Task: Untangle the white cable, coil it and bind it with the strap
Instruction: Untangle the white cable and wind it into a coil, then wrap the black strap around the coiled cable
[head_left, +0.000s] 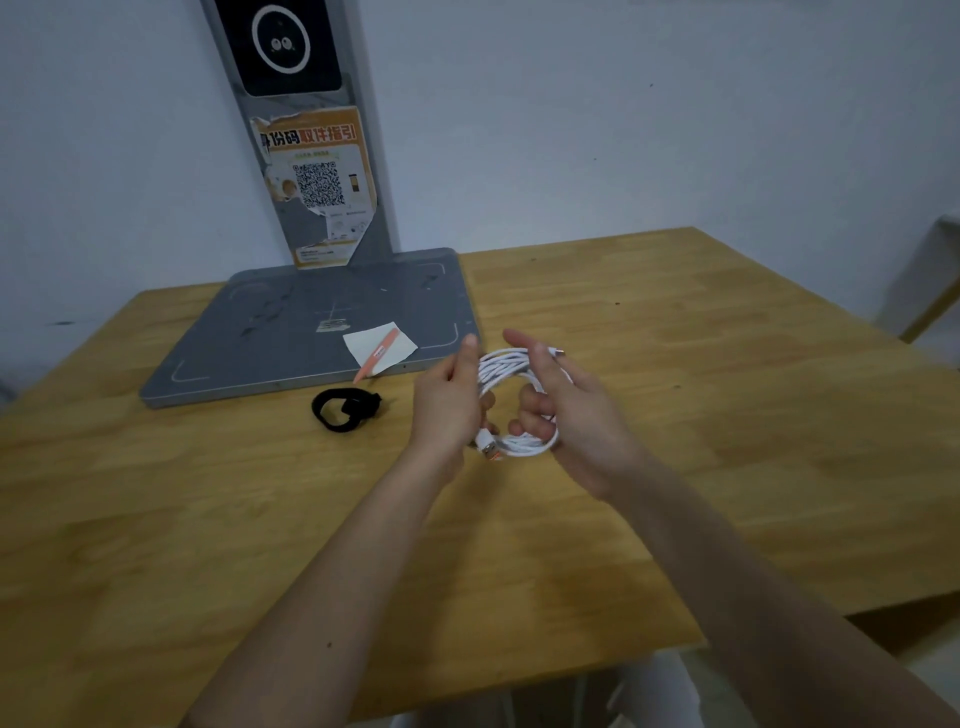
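Observation:
The white cable (506, 370) is wound into a round coil of several loops, held above the wooden table between both hands. My left hand (448, 402) grips the coil's left side, fingers curled through it. My right hand (563, 400) holds the right side, fingers hooked through the centre. A USB plug with an orange insert (488, 447) sticks out at the coil's bottom left, and the other small plug (560, 354) pokes out at the top near my right fingertips. The black strap (344, 409) lies curled in a loop on the table, left of my left hand, untouched.
A grey flat base plate (291, 332) with an upright post bearing a QR-code sticker (317, 182) stands at the back left. On the plate's front edge rest a white paper square (382, 347) and an orange pen-like stick (375, 358). The wooden table (675, 364) ends at the right and near edges.

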